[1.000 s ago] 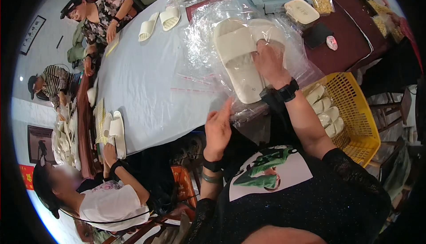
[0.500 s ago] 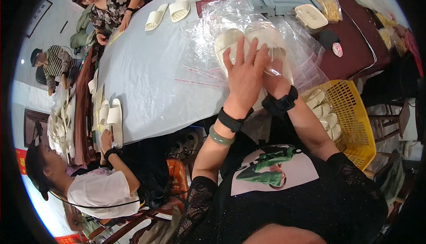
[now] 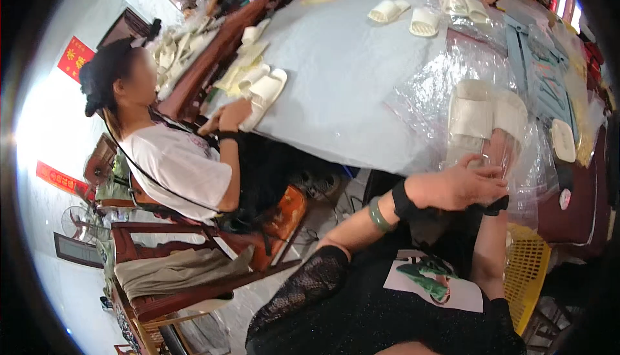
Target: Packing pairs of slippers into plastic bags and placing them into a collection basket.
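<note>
A pair of cream slippers (image 3: 469, 111) lies side by side in a clear plastic bag (image 3: 439, 100) at the table's right front corner. My right hand (image 3: 500, 151) reaches in at the heel end, under the film, and grips the slippers; its fingertips are partly hidden. Just in front of them, my left hand (image 3: 455, 186) crosses toward my right wrist. Its fingers are curled at the bag's near edge, pinching the film. More clear bags lie spread under and around the pair.
A covered table (image 3: 349, 83) holds more slippers (image 3: 424, 22) on its far side. A co-worker (image 3: 174, 155) handles slippers (image 3: 265, 93) at the left. To the right are a blue-grey case (image 3: 536, 74), a cream box (image 3: 563, 140) and a yellow basket (image 3: 528, 264).
The view has turned left. My left hand has come off the top of the slippers and moved back to the bag's near edge. The right hand remains at the heels.
</note>
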A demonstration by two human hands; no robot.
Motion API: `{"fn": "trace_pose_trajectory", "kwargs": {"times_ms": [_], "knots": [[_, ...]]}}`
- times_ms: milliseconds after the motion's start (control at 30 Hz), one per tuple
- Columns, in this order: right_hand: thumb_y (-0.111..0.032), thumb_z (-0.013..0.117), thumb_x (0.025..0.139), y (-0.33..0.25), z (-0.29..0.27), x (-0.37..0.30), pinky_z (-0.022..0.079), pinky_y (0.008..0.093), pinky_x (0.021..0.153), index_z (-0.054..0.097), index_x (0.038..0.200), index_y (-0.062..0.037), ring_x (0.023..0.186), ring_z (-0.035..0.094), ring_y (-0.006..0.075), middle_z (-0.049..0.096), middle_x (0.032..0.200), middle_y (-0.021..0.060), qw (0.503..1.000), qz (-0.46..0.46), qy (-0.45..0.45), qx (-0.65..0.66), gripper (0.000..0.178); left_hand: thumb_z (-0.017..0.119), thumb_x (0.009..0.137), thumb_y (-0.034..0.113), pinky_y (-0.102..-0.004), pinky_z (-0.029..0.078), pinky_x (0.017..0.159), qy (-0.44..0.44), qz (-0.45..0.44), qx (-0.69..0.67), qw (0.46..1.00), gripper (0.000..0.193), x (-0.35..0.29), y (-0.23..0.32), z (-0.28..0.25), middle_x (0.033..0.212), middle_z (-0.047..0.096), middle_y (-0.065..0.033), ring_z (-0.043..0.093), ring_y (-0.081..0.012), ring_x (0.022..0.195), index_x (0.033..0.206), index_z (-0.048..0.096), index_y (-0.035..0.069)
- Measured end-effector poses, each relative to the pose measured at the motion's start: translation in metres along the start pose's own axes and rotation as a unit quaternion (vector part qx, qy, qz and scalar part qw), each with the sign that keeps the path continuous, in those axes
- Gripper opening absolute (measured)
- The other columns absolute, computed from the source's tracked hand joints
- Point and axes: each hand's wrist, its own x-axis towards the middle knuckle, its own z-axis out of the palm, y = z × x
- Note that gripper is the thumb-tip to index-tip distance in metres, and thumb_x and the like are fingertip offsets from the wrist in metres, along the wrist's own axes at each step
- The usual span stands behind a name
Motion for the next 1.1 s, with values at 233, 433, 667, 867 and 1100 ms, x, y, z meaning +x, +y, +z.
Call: {"fn": "trace_pose_trajectory", "kwargs": {"times_ms": [233, 433, 667, 867, 1100], "knots": [[-0.038, 0.057, 0.083, -0.023, 0.008, 0.035, 0.04, 0.0443, 0.09, 0.051, 0.116, -0.0042, 0.107, 0.052, 0.0376, 0.055, 0.115, 0.0222, 0.991, 0.035, -0.096, -0.084, 0.047, 0.045, 0.072, -0.01, -0.0509, 0.014, 0.109, 0.062, -0.151, 0.189, 0.968, 0.077, -0.017, -0.026, 0.029, 0.149, 0.029, -0.0099, 0.019, -0.0321, 0.141, 0.144, 0.031, 0.013], [-0.026, 0.051, 0.091, -0.033, -0.023, -0.006, 0.03, 0.0446, 0.105, 0.02, 0.144, -0.0012, 0.127, 0.035, 0.0426, 0.03, 0.142, 0.0265, 0.964, 0.015, -0.109, 0.24, 0.066, 0.045, 0.069, -0.012, -0.0508, 0.013, 0.109, 0.117, -0.174, 0.236, 0.949, 0.078, -0.026, -0.037, 0.038, 0.151, 0.022, -0.0146, 0.017, -0.0334, 0.141, 0.142, 0.034, 0.014], [-0.016, 0.061, 0.084, -0.066, -0.111, -0.044, 0.044, 0.0442, 0.088, 0.043, 0.128, 0.0027, 0.107, 0.054, 0.0398, 0.046, 0.13, 0.026, 0.946, -0.122, -0.298, -0.033, 0.051, 0.053, 0.067, -0.009, -0.0528, 0.015, 0.108, 0.127, -0.199, 0.238, 0.942, 0.076, -0.047, -0.051, 0.042, 0.15, 0.024, -0.0149, 0.016, -0.0336, 0.141, 0.138, 0.04, 0.014], [-0.019, 0.069, 0.077, -0.128, -0.201, -0.052, 0.049, 0.0318, 0.058, 0.057, 0.108, 0.0028, 0.071, 0.064, 0.0251, 0.061, 0.11, 0.0155, 0.864, -0.166, -0.135, 0.456, 0.041, 0.055, 0.068, -0.006, -0.0542, 0.018, 0.108, 0.132, -0.203, 0.23, 0.943, 0.07, -0.055, -0.055, 0.056, 0.148, 0.027, -0.016, 0.018, -0.0341, 0.14, 0.134, 0.044, 0.013], [-0.017, 0.066, 0.079, -0.124, -0.208, -0.052, 0.047, 0.0291, 0.057, 0.06, 0.103, 0.0034, 0.072, 0.064, 0.0209, 0.061, 0.113, 0.0145, 0.811, -0.086, -0.039, 0.578, 0.032, 0.057, 0.069, -0.004, -0.0542, 0.017, 0.107, 0.117, -0.209, 0.275, 0.931, 0.068, -0.038, -0.058, 0.055, 0.146, 0.03, -0.0186, 0.022, -0.0363, 0.139, 0.134, 0.044, 0.011]]}}
